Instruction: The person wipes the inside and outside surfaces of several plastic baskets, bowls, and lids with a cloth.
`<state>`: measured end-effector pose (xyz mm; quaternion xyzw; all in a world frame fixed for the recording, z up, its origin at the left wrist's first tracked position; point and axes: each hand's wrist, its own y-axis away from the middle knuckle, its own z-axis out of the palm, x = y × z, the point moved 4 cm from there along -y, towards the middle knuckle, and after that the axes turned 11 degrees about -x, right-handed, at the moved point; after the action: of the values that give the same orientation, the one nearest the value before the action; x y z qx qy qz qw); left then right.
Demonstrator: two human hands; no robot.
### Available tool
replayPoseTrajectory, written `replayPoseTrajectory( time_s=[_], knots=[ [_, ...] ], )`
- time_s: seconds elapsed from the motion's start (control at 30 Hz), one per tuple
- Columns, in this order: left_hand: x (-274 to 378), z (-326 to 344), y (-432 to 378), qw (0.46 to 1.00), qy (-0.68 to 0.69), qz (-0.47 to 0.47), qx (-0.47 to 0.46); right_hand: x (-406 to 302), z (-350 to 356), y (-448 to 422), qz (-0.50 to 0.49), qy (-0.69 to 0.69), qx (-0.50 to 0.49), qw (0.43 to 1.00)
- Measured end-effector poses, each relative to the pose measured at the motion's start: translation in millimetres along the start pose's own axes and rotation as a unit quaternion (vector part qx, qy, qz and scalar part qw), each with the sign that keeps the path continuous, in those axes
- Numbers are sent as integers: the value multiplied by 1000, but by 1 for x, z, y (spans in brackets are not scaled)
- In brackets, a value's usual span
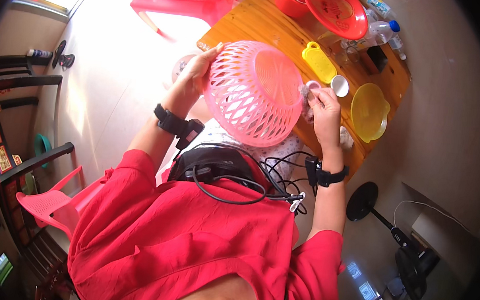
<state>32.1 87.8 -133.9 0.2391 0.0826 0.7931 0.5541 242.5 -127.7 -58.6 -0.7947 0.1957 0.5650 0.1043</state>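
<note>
A pink plastic lattice basket (251,93) is held up over my lap, its round ringed base (278,78) turned towards the table. My left hand (198,69) grips its left side. On the right, my right hand (325,110) pinches a greyish cloth (306,102) near the basket's right edge; whether the cloth touches the lattice I cannot tell. Just beyond the right fingers stand a small pinkish cup (313,85) and a white cup (339,86). A yellow plastic lid (370,113) lies to the right of them.
The wooden table (251,22) also bears a yellow grater-like board (319,62), red plastic basins (338,10) and plastic bottles (381,31). A pink plastic stool (180,5) stands beyond. Black cables (227,196) loop across my lap. A pink chair (53,204) is behind left, a black fan (391,227) right.
</note>
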Motion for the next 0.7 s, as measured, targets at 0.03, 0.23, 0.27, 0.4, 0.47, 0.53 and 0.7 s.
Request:
replayPoseTrajectory(
  time_s=[0.03, 0.23, 0.27, 0.4, 0.47, 0.53, 0.7],
  knots=[
    [3, -1, -2, 1000, 9, -6, 6, -6, 2, 4, -24, 24, 9, 999],
    [6, -7, -11, 1000, 15, 22, -4, -33, 20, 24, -54, 51, 38, 997],
    [7, -7, -11, 999, 14, 35, -11, -43, 24, 26, -100, 94, 41, 990],
    [6, 10, -7, 998, -11, 54, -13, -68, 34, 28, -202, 210, 52, 955],
    [2, 18, -5, 998, -11, 57, -2, -75, 39, 29, -245, 262, 50, 932],
    [-2, 22, -5, 997, -13, 68, 23, -82, 46, 29, -250, 281, 33, 926],
    [-7, 74, 17, 988, -80, 121, 41, -94, 62, 15, -281, 372, 39, 884]
  ],
)
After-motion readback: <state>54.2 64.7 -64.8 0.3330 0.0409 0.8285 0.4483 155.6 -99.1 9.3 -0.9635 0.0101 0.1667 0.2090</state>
